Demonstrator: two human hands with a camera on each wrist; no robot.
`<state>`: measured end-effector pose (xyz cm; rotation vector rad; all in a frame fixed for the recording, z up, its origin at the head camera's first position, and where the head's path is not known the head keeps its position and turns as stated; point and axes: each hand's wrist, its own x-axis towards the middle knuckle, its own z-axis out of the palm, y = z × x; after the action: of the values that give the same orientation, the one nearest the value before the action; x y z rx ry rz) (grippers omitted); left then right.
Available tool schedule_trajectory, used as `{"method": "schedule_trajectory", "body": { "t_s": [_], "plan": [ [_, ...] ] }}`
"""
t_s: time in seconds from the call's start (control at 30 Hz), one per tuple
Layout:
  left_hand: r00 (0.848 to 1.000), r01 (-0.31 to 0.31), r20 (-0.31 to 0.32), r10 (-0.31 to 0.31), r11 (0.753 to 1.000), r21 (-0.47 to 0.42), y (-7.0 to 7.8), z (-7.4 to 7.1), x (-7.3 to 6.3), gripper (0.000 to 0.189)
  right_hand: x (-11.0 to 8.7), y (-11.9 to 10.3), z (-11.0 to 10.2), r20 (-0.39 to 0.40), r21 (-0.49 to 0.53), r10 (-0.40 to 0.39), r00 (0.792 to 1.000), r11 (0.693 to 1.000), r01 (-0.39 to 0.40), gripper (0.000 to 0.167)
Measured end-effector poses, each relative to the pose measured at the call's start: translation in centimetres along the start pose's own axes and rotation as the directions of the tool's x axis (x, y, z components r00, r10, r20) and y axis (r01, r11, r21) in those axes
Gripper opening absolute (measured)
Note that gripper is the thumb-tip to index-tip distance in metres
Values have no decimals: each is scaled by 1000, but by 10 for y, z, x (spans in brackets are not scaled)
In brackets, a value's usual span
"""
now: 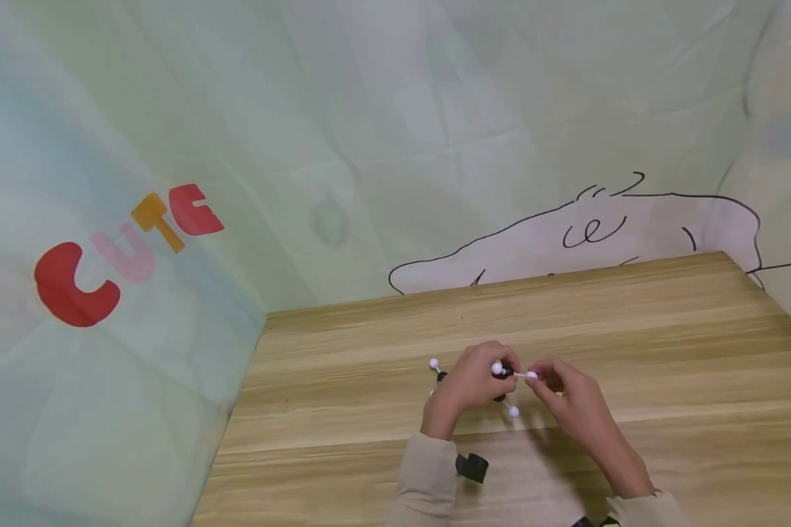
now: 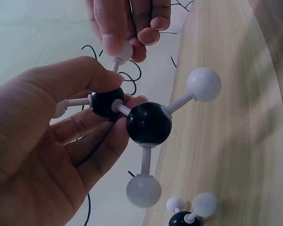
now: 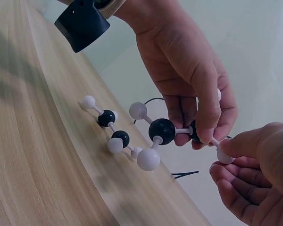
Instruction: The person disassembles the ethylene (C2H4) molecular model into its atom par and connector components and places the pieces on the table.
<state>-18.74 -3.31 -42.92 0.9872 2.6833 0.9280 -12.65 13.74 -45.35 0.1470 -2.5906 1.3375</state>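
Two black balls, linked by a short pale rod, form the core of the model [image 2: 149,123] you hold up above the surface [image 1: 343,344]. One black ball stands clear of your fingers, with two white balls on rods; the other is pinched between thumb and fingers of your left hand [image 1: 471,382], another white ball jutting from it. Your right hand [image 1: 573,402] pinches a white ball [image 3: 224,156] at a rod's end; that rod runs to the gripped black ball, its joint hidden by your left thumb. Beyond, a second model [image 3: 106,118] of black and white balls rests on the surface, partly behind your left hand in the head view. Black device [image 1: 472,467] at your left cuff. Pale backdrop [image 1: 369,146] behind, lettered "CUTE" on the left.
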Motion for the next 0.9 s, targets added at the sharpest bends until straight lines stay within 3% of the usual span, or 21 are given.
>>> {"method": "schedule_trajectory", "body": {
  "t_s": [0.57,0.7,0.8,0.9],
  "plan": [
    [999,-13,49,13,1000,-13,0,-8,0,10,-3,1,-2,-2,24,-23,1000,999,23,9],
    [997,83,0,-83,996,-17,-10,-17,-6,7,-4,8,-14,-49,-17,21,999,1000,-21,14],
    [983,170,-55,-173,984,-47,-18,-28,-13,8,-4,17,-27,-122,-59,42,992,997,-49,15],
    [979,186,-72,-193,977,-102,-21,-35,-17,5,-4,23,-35,-168,-75,25,985,996,-38,15]
  ]
}}
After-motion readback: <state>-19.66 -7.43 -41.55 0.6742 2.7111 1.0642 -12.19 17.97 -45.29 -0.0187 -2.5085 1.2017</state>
